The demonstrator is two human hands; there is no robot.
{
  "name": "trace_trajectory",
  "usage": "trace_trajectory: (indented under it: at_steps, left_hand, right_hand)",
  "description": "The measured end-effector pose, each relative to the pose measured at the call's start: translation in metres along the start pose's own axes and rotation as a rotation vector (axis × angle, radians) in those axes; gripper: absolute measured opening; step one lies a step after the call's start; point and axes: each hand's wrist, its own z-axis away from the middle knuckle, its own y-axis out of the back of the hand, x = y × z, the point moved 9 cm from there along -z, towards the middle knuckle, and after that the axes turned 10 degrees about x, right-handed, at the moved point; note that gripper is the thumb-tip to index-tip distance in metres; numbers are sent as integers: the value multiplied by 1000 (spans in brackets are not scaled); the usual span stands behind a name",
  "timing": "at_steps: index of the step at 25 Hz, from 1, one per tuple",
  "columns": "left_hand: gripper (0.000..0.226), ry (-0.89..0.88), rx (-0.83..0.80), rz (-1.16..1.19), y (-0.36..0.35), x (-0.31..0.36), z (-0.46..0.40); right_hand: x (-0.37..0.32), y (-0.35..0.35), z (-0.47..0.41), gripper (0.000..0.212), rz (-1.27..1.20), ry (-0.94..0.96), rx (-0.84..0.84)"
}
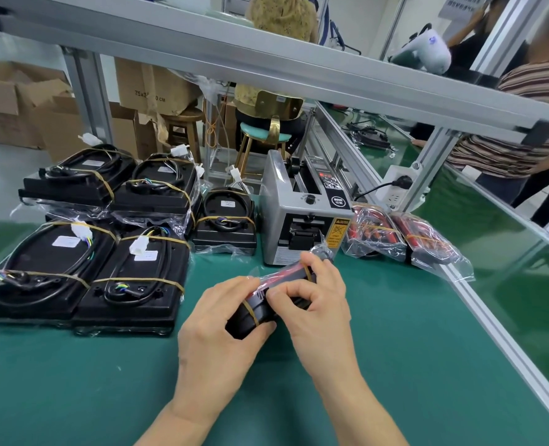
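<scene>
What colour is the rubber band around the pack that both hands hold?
The rubber band on the pack is yellowish tan; the head view shows it best.

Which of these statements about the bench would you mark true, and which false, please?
1. The left hand and the right hand both hold the bagged unit. True.
2. Two red packs lie right of the dispenser. True.
3. The dispenser stands left of the black units. False: it stands right of them.
4. The mat is blue. False: it is green.
</scene>
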Motion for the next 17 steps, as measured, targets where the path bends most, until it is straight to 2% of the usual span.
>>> trace_trajectory:
  at_steps: [6, 17]
  left_hand:
    - [70, -3, -12, -10, -1, 0, 0]
    - [72, -10, 2, -4, -1, -2, 1]
  right_hand:
    - [1, 1, -5, 19, -80, -27, -59]
    - [-2, 1, -5, 22, 38, -1, -46]
